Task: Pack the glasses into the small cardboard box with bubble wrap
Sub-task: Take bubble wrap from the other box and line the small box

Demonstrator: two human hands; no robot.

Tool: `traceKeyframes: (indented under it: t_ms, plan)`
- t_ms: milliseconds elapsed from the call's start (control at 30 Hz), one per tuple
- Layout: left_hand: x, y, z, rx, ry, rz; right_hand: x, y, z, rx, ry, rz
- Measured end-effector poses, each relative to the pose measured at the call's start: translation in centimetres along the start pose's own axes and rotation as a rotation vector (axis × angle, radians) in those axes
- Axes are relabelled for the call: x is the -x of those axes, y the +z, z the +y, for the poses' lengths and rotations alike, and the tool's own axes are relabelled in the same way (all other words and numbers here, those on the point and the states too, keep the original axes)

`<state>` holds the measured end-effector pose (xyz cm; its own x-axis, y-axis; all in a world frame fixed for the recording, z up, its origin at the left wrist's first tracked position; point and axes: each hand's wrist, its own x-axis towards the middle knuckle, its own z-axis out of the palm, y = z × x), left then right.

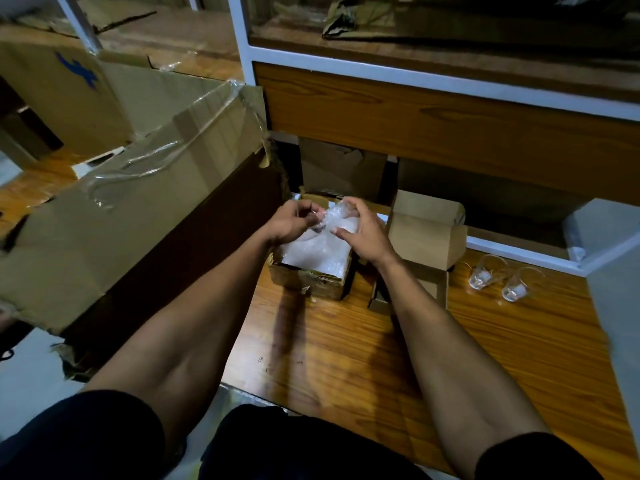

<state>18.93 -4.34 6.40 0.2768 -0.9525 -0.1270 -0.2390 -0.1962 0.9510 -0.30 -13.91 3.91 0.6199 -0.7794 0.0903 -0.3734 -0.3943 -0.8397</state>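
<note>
Both my hands are above a small open cardboard box on the wooden floor. My left hand and my right hand grip a bundle of bubble wrap between them; a glass may be inside it, but I cannot tell. More bubble wrap fills the box below. Two clear glasses stand on the floor at the right, apart from my hands.
A second small cardboard box with its lid up stands right of the first. A large flattened carton with loose tape leans at the left. A wood and white cabinet rises behind.
</note>
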Motion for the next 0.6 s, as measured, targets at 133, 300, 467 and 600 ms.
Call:
traceKeyframes:
  t_ms: [133, 300, 467, 600]
  plan:
    - [0.6, 0.7, 2.1, 0.029, 0.008, -0.014, 0.4, -1.2, -0.9, -0.198, 0.044, 0.021]
    - [1.2, 1.4, 3.3, 0.126, 0.029, -0.020, 1.2, -4.1, -0.6, -0.376, 0.132, 0.095]
    - [0.8, 2.0, 2.9, 0.067, 0.026, -0.089, 2.9, -7.9, 0.2, -0.497, 0.185, 0.100]
    - [0.1, 3.4, 3.1, -0.001, 0.031, -0.095, 3.6, -9.3, 1.0, -0.556, 0.187, 0.108]
